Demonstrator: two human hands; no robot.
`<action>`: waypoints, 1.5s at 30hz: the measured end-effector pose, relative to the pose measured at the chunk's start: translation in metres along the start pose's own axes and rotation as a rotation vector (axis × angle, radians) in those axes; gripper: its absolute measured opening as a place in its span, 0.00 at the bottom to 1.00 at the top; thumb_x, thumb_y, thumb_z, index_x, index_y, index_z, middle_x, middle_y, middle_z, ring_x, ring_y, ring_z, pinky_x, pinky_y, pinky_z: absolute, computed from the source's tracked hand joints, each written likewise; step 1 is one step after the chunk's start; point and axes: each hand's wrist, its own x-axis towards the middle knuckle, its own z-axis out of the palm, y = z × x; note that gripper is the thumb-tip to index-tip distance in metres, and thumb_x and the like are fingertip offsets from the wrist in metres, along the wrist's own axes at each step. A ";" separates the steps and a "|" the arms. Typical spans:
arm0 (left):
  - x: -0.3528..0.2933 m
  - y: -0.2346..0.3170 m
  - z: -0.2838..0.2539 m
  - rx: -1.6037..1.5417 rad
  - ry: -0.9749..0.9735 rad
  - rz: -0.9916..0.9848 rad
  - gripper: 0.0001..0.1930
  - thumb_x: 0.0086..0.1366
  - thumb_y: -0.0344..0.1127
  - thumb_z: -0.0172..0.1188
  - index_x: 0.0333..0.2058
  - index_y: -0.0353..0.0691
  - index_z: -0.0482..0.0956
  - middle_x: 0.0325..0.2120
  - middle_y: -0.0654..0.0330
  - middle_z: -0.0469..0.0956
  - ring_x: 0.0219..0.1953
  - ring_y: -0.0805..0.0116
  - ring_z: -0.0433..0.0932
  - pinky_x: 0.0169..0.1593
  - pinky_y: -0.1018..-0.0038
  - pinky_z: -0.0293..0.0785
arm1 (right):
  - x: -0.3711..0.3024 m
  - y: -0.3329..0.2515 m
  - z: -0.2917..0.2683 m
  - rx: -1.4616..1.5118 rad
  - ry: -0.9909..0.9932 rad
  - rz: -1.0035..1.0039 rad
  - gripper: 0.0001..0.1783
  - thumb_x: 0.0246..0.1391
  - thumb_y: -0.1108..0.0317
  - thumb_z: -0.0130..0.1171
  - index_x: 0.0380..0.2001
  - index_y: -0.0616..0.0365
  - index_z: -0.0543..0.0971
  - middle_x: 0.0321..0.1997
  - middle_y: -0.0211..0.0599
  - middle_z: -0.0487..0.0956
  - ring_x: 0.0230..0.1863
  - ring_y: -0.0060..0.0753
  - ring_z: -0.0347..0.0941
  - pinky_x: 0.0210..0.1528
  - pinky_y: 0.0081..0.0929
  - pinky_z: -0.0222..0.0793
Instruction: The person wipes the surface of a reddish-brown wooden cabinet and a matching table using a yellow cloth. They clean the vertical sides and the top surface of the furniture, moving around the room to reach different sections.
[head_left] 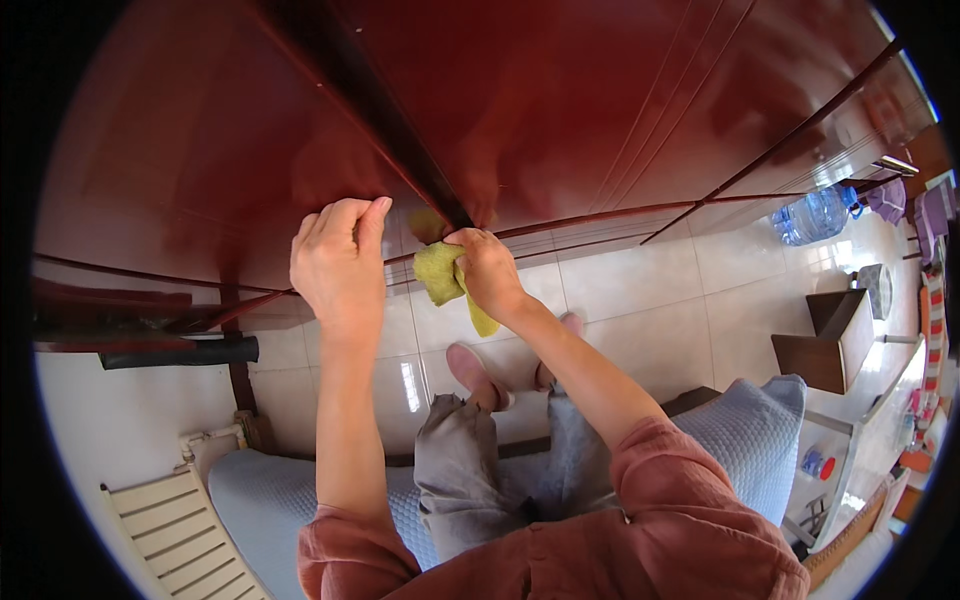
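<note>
The person stood before a glossy dark red wooden door (560,90) with the dark gap (375,105) between its 2 panels running down toward both hands. The right hand (487,270) was closed in a tight pinch around a yellow-green cloth (440,272), pressing it against the door right at the lower end of that gap. A tail of the cloth hung loose below the fingers. The left hand (338,265) lay against the door just left of the gap, fingers together and bent at the knuckles, holding nothing and seemingly bracing the panel.

Judging by the cloth's place, the wiping had reached the bottom of the seam. The panels above the hands shone and reflected light, yet the picture could not show which parts had been wiped and which had not, so how much was left remained unclear.

Below the door lay pale floor tiles (640,285), with the person's pink slippers (475,375) on them. Far right of the door stood a clear blue water jug (815,215).
</note>
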 end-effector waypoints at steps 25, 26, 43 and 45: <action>-0.247 0.022 -0.062 -1.230 -0.950 -0.591 0.16 0.66 0.35 0.67 0.50 0.39 0.79 0.47 0.66 0.78 0.42 0.78 0.73 0.46 0.79 0.70 | -0.201 -0.093 -0.153 1.068 -0.199 0.503 0.24 0.56 0.81 0.58 0.58 0.63 0.73 0.55 0.39 0.77 0.56 0.32 0.75 0.62 0.33 0.71; -0.259 0.019 -0.065 -1.263 -0.874 -0.561 0.15 0.67 0.34 0.67 0.50 0.39 0.78 0.47 0.66 0.78 0.42 0.78 0.73 0.45 0.79 0.70 | -0.207 -0.097 -0.153 1.047 -0.221 0.504 0.25 0.56 0.80 0.59 0.58 0.63 0.73 0.55 0.39 0.77 0.56 0.32 0.75 0.62 0.32 0.71; -0.262 0.046 -0.133 -1.316 -0.562 -0.862 0.10 0.73 0.38 0.62 0.41 0.37 0.83 0.33 0.68 0.82 0.35 0.83 0.76 0.39 0.81 0.74 | -0.233 -0.127 -0.181 0.739 -0.365 0.297 0.22 0.60 0.78 0.60 0.57 0.60 0.75 0.52 0.35 0.80 0.53 0.27 0.76 0.60 0.27 0.71; -0.257 0.045 -0.144 -1.537 -0.563 -0.963 0.11 0.73 0.37 0.60 0.47 0.38 0.82 0.40 0.63 0.84 0.40 0.76 0.82 0.45 0.76 0.79 | -0.233 -0.128 -0.182 1.104 -0.326 0.297 0.21 0.61 0.76 0.59 0.58 0.60 0.74 0.53 0.38 0.80 0.54 0.28 0.76 0.59 0.28 0.72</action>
